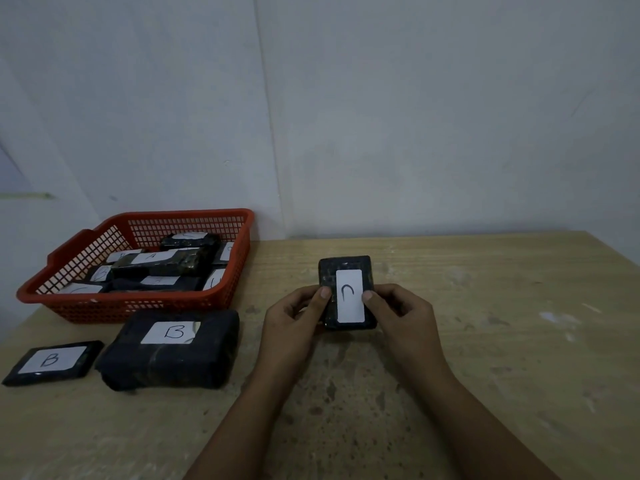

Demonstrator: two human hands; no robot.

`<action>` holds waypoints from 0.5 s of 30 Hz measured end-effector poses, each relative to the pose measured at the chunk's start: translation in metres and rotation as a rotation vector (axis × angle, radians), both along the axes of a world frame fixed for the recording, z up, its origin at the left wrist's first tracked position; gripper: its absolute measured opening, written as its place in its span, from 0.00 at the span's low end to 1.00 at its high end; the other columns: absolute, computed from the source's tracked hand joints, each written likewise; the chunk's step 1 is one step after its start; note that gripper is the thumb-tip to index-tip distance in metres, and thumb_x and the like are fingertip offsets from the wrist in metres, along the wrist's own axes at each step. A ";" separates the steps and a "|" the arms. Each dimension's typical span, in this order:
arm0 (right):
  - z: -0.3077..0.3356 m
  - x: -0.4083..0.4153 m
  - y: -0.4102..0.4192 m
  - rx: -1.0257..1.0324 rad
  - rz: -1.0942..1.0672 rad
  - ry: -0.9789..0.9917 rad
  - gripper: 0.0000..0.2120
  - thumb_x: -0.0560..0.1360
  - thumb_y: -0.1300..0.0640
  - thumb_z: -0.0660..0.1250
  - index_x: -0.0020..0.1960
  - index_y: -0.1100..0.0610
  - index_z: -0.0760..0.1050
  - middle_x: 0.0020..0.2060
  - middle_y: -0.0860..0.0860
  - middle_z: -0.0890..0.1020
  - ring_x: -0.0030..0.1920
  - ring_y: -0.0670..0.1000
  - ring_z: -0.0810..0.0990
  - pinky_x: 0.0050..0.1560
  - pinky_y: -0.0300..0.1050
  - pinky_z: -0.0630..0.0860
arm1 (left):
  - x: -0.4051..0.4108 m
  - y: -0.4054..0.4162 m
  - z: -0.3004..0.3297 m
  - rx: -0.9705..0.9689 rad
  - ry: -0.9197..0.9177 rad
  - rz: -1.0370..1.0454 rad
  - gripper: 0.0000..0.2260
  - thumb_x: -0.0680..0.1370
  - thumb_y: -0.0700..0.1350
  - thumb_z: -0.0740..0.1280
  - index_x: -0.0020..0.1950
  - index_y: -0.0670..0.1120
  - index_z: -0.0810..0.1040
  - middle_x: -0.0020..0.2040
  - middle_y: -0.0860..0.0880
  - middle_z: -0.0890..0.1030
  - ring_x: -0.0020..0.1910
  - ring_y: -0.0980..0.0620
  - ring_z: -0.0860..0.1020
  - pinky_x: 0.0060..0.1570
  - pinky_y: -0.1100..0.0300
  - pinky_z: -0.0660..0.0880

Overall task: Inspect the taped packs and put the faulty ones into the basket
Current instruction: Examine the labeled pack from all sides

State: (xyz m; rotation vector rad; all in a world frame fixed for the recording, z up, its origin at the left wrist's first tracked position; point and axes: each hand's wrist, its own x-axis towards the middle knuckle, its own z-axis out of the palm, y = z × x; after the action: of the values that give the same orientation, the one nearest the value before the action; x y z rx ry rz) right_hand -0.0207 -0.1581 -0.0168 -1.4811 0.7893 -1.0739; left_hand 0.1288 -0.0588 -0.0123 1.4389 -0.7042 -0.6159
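Hands first: the left hand (298, 315) and the right hand (398, 311) both grasp one small black taped pack (347, 293), lifted just above the wooden table (485, 341). Each thumb presses on the front face at either edge of its white label (349, 296), which carries a handwritten "C", and the remaining fingers wrap around the sides and back.

Judging by how easily two hands pinch it, the pack seems light and fairly stiff, a compact block. Its wrapping looks glossy, so it may be a little slippery; holding it by the long side edges, as now, looks safer than gripping the smooth label. The back and the tape seams are hidden, so I cannot tell whether it is faulty.

Out to the left of the left hand lies a bulkier, softer-looking pack marked "B" (169, 351), whose label lifts at one corner. Further left sits a flat, thin pack marked "B" (52, 362). Beyond those two, away from the person, the red basket (86, 306) stands on the table, already holding several labelled packs piled loosely.
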 end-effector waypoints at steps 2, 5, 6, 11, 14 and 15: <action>0.000 0.000 0.001 -0.009 0.012 0.012 0.03 0.81 0.58 0.73 0.50 0.54 0.86 0.45 0.47 0.88 0.47 0.46 0.87 0.45 0.42 0.85 | 0.001 0.000 -0.001 -0.002 -0.013 0.007 0.09 0.83 0.52 0.71 0.61 0.54 0.88 0.56 0.57 0.89 0.56 0.58 0.87 0.59 0.52 0.85; 0.001 -0.001 0.001 0.010 0.027 -0.016 0.03 0.81 0.56 0.74 0.52 0.53 0.87 0.46 0.46 0.89 0.47 0.46 0.88 0.46 0.42 0.85 | 0.001 0.000 -0.001 -0.005 -0.019 0.010 0.08 0.84 0.50 0.71 0.61 0.52 0.87 0.55 0.56 0.89 0.55 0.58 0.87 0.57 0.55 0.85; 0.001 -0.001 0.002 0.013 0.025 -0.018 0.03 0.80 0.56 0.74 0.52 0.53 0.87 0.46 0.45 0.89 0.48 0.46 0.88 0.47 0.43 0.86 | 0.001 0.001 -0.001 -0.010 -0.018 0.005 0.08 0.84 0.50 0.71 0.61 0.51 0.87 0.55 0.56 0.90 0.56 0.57 0.87 0.56 0.55 0.85; 0.001 0.000 0.001 0.012 0.023 -0.010 0.03 0.81 0.57 0.74 0.50 0.54 0.87 0.45 0.46 0.89 0.46 0.46 0.88 0.46 0.41 0.85 | 0.001 0.001 -0.001 -0.009 -0.013 0.009 0.08 0.83 0.49 0.73 0.60 0.51 0.88 0.54 0.55 0.90 0.55 0.56 0.88 0.55 0.55 0.86; 0.002 0.000 0.002 0.003 0.035 -0.002 0.03 0.81 0.57 0.74 0.50 0.55 0.87 0.45 0.46 0.89 0.47 0.46 0.88 0.46 0.41 0.85 | 0.000 0.001 0.000 -0.028 0.012 0.024 0.09 0.82 0.49 0.73 0.61 0.50 0.88 0.55 0.53 0.90 0.56 0.54 0.88 0.55 0.50 0.86; 0.003 0.000 0.003 0.013 0.042 -0.005 0.03 0.81 0.57 0.74 0.50 0.55 0.87 0.45 0.46 0.89 0.47 0.46 0.88 0.46 0.41 0.85 | 0.000 0.002 0.001 -0.035 0.017 0.024 0.10 0.82 0.49 0.73 0.62 0.50 0.87 0.56 0.53 0.90 0.56 0.53 0.88 0.55 0.50 0.86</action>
State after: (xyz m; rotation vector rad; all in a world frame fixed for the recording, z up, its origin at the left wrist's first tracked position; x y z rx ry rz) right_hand -0.0208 -0.1554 -0.0141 -1.4774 0.7572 -1.0393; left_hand 0.1291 -0.0570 -0.0113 1.4061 -0.6808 -0.5942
